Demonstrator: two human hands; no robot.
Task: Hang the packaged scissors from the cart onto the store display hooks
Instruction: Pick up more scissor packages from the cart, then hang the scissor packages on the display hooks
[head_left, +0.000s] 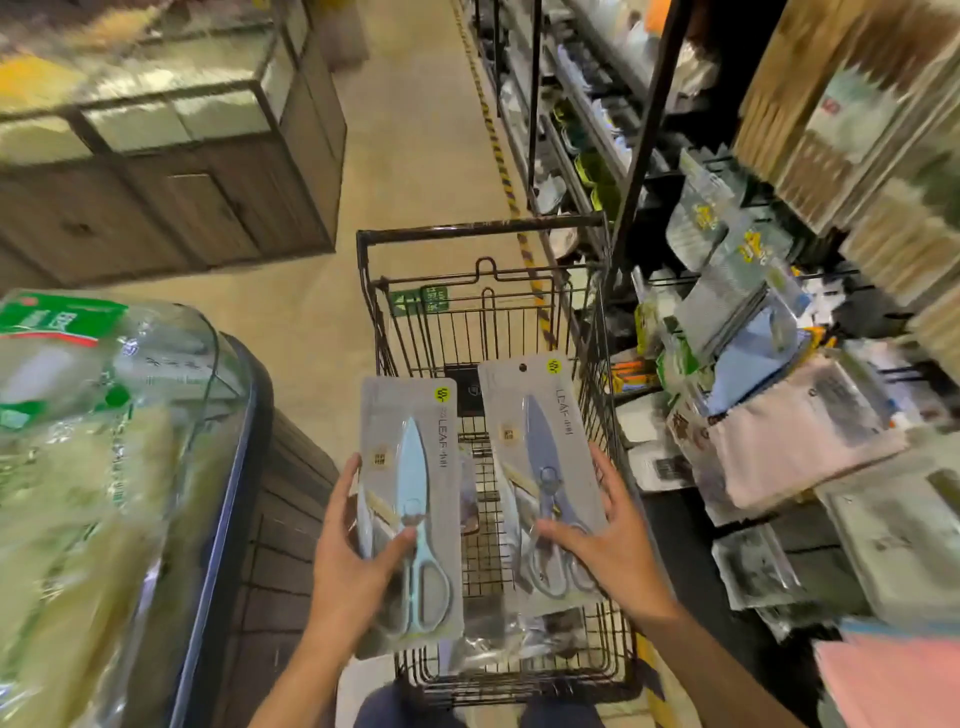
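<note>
Head view: left hand (349, 558) fingers clamped on grey carded pale-blue scissors pack (413, 512); right hand (605, 540) fingers spread, gripping grey carded lavender-blue scissors pack (540, 478) above black wire cart (480, 234).

Two carded scissors packs (410, 514) (543, 483) above cart (483, 228)
</note>
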